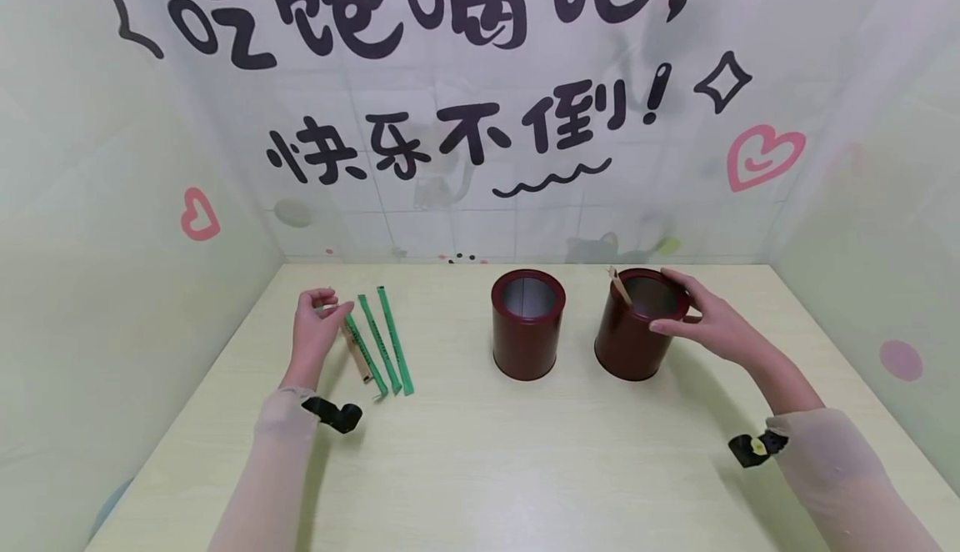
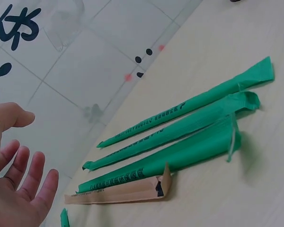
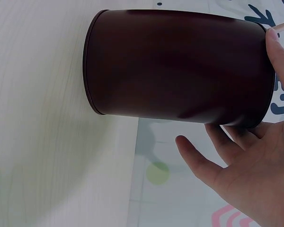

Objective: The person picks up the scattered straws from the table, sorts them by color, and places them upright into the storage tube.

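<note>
My right hand (image 1: 716,328) grips the rim of the right dark red canister (image 1: 630,343), thumb on the near side and fingers around the far side. A brown paper-wrapped stick (image 1: 620,288) leans out of that canister's mouth. Over at the left, my left hand (image 1: 313,337) hovers beside several paper-wrapped sticks, its fingers loosely bent and holding nothing. Three green wrapped sticks (image 2: 170,132) lie side by side, with a brown wrapped stick (image 2: 123,191) along the nearest. Another green tip (image 2: 64,218) peeks out near the left hand's fingers; the rest of it is hidden.
A second dark red canister (image 1: 525,348) stands upright in mid-table, its mouth facing up, left of the gripped one. White printed sheets (image 1: 465,227) with black lettering enclose the pale wooden table (image 1: 480,469) at the back and both sides.
</note>
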Demonstrator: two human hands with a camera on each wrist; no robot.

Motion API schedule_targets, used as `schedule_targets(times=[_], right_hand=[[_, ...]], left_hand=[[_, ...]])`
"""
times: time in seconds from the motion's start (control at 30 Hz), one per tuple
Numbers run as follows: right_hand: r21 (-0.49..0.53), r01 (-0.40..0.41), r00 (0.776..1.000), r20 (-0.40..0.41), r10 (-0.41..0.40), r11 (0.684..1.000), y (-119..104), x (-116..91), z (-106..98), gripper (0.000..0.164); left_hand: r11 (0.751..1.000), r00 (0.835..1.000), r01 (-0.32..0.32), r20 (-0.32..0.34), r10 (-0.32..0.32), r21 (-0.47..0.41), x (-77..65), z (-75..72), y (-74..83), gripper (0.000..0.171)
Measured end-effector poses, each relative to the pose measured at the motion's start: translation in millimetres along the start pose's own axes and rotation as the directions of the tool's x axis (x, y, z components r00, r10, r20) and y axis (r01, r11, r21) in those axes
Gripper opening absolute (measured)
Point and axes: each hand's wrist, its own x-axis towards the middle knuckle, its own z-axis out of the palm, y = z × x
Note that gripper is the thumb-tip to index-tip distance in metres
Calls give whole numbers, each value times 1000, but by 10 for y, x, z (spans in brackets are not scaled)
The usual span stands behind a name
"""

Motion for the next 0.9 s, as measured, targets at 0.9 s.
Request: schedule_targets(times=[0.9], right_hand=[[5, 7, 1000, -3, -7, 1000, 19, 6, -14, 83]], left_hand=[[976, 980, 190, 44, -195, 105, -88, -18, -204, 63]])
